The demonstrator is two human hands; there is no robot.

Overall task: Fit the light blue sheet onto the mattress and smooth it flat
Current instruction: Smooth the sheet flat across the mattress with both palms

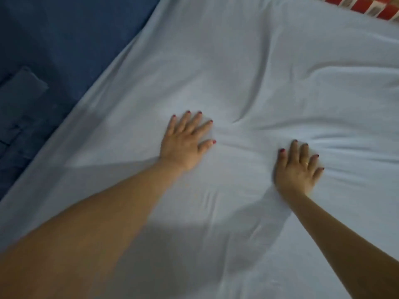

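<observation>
Pressing flat on the light blue sheet, left hand and right hand had fingers spread open, wrinkles between them.

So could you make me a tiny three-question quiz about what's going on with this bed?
1. True or false: both hands lie flat, fingers spread, on the sheet.
2. Which hand wears a ring? A) left B) right
3. Fill in: creases gather between and beyond the two ____.

Key: 1 true, the left hand and the right hand both press flat. 2 B, the ring. 3 hands.
</observation>
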